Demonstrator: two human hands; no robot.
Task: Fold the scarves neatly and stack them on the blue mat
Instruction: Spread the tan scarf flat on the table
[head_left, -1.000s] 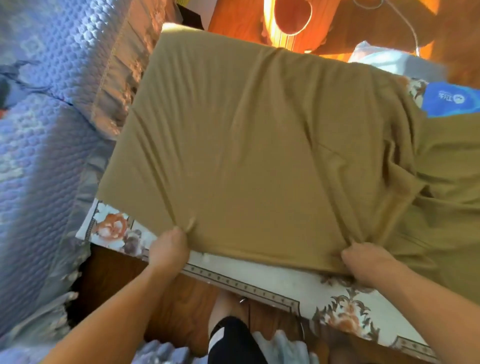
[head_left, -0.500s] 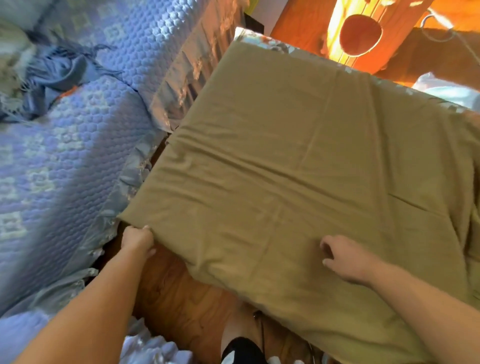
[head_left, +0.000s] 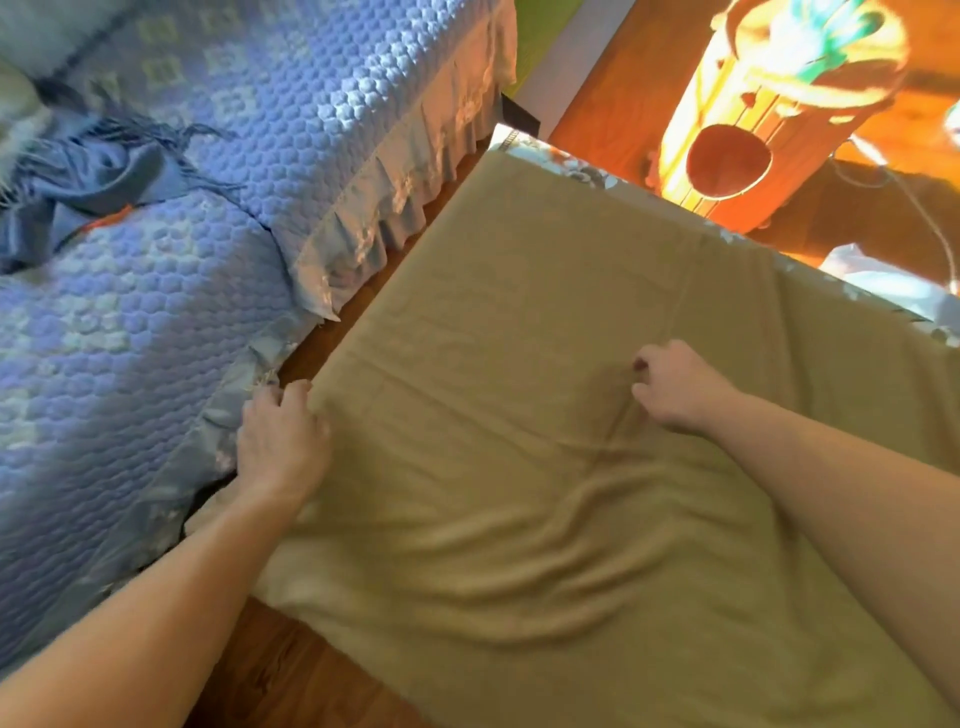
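An olive scarf (head_left: 545, 415) lies spread over a low table, filling the centre and lower right of the frame. The left hand (head_left: 280, 441) rests at its left edge, fingers curled on the hem. The right hand (head_left: 675, 387) pinches the cloth mid-frame. A blue fringed scarf (head_left: 98, 182) lies crumpled on the quilted cover (head_left: 260, 104), upper left

No legible text or labels anywhere.
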